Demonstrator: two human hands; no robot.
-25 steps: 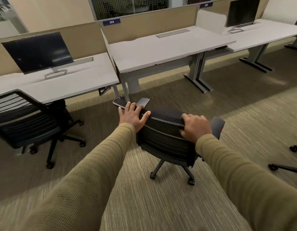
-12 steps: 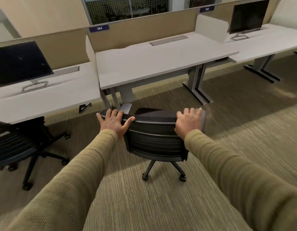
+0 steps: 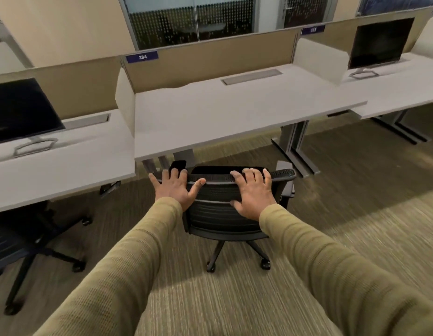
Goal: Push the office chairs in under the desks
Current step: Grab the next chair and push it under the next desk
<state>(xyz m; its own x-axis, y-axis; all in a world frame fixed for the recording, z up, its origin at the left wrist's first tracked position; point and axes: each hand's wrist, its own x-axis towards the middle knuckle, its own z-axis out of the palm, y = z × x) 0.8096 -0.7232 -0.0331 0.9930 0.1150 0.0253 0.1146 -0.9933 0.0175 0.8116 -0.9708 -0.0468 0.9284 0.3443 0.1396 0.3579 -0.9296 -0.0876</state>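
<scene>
A black mesh office chair (image 3: pixel 218 214) on casters stands in front of the middle white desk (image 3: pixel 222 112), its backrest facing me and its seat front at the desk's front edge. My left hand (image 3: pixel 174 187) lies on the top left corner of the backrest with its fingers spread and the thumb on the rim. My right hand (image 3: pixel 253 192) presses flat on the top right of the backrest, fingers apart over the rim. Both sleeves are olive green.
A second black chair (image 3: pixel 28 238) sits partly under the left desk (image 3: pixel 65 161), which carries a monitor (image 3: pixel 19 110). The right desk (image 3: pixel 404 90) holds another monitor (image 3: pixel 378 42). Grey desk legs (image 3: pixel 295 146) stand right of the chair. The floor is carpet.
The chair has rolled forward toward the middle desk and turned square to it. Both hands went from gripping the backrest top to lying on it with fingers spread.
</scene>
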